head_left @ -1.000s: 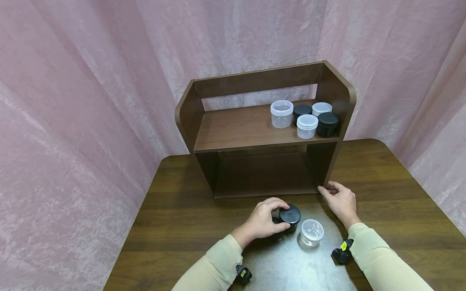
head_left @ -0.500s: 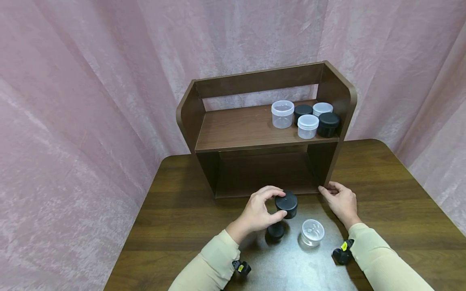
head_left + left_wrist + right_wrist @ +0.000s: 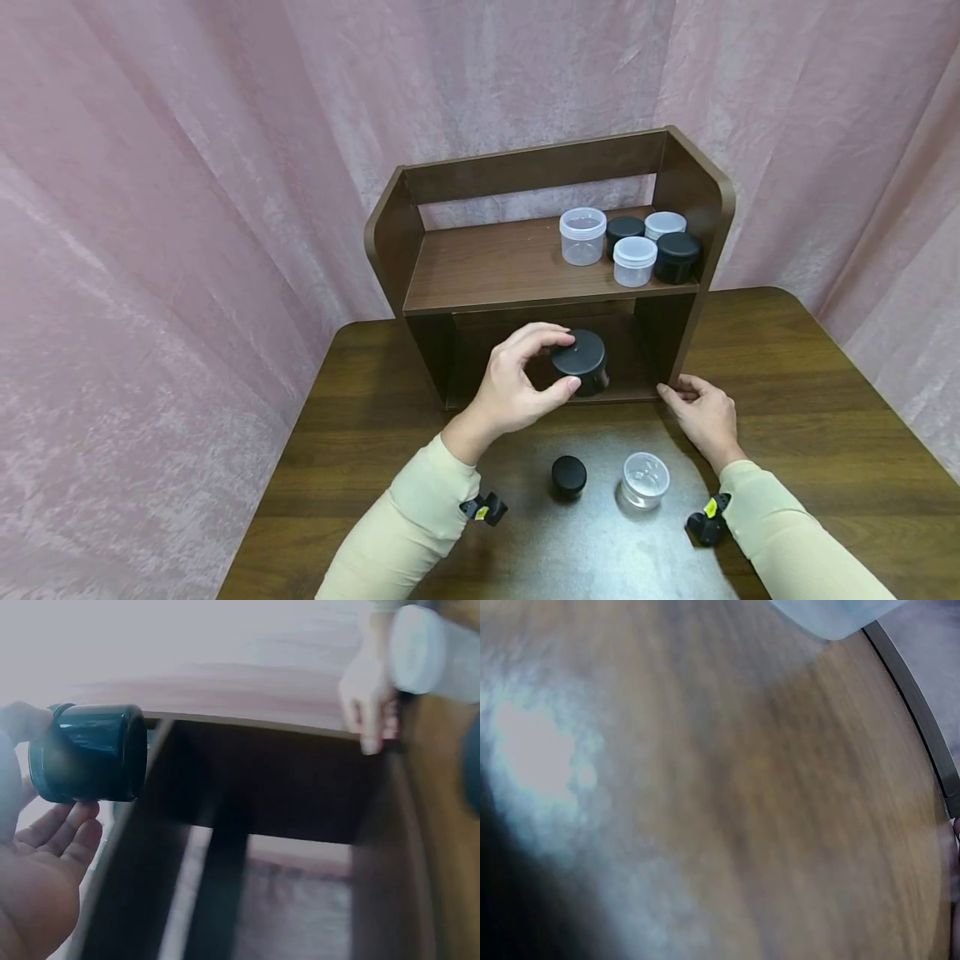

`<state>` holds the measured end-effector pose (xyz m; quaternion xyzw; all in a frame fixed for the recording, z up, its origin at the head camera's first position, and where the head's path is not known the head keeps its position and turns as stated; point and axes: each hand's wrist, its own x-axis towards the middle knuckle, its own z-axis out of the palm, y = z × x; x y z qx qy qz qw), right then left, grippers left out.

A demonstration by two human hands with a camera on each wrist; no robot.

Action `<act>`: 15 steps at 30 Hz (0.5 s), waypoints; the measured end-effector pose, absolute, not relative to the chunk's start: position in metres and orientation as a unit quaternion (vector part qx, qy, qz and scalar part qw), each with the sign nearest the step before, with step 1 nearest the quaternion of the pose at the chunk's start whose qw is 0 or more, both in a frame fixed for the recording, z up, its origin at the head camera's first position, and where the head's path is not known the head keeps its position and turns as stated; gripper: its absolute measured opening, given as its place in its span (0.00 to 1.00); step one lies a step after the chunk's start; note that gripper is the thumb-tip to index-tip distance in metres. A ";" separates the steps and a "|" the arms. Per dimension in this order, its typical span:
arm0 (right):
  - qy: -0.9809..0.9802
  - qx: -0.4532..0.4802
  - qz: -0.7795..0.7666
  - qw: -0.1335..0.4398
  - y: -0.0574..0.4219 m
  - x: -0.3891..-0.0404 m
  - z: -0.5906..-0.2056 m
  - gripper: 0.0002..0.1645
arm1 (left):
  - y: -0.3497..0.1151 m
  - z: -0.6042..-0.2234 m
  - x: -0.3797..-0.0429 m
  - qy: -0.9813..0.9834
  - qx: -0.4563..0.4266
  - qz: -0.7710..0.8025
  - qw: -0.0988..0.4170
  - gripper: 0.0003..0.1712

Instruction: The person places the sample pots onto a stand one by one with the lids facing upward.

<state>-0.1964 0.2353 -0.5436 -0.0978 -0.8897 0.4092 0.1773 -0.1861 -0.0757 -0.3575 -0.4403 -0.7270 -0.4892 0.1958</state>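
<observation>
My left hand point(image 3: 513, 383) grips a black lidded jar point(image 3: 581, 364) by its lid edge, thumb on the near side and fingers on the far side. In the head view the jar overlaps the lower compartment of the brown shelf point(image 3: 517, 304). The left wrist view shows the same jar point(image 3: 90, 754) on its side in the picture, with fingertips at its edge. My right hand point(image 3: 703, 417) rests at the shelf's lower right front corner, thumb against the side panel. A smaller black jar point(image 3: 569, 475) and a clear jar point(image 3: 644, 480) stand on the table in front.
On the shelf's upper board stand a tall clear jar point(image 3: 582, 237), a white-lidded jar point(image 3: 633, 262), a black jar point(image 3: 677, 257) and others behind them. The wooden table point(image 3: 360, 467) backs onto a pink curtain point(image 3: 225, 208).
My left hand has lifted the black jar off the table area and moved it forward to the lower compartment, uncovering the smaller black jar. My right hand has stayed at the shelf corner.
</observation>
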 end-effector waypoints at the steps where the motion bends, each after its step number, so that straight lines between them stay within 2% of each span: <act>1: -0.890 -0.098 0.409 0.177 0.235 -0.196 -0.543 0.33 | -0.076 -0.350 -0.188 -0.724 -0.443 -0.491 0.197 0.22; 8: -0.889 -0.100 0.410 0.176 0.235 -0.196 -0.543 0.33 | -0.079 -0.308 -0.209 -0.721 -0.443 -0.489 0.212 0.22; 15: -0.890 -0.094 0.407 0.181 0.236 -0.196 -0.544 0.31 | -0.074 -0.284 -0.234 -0.737 -0.423 -0.496 0.177 0.21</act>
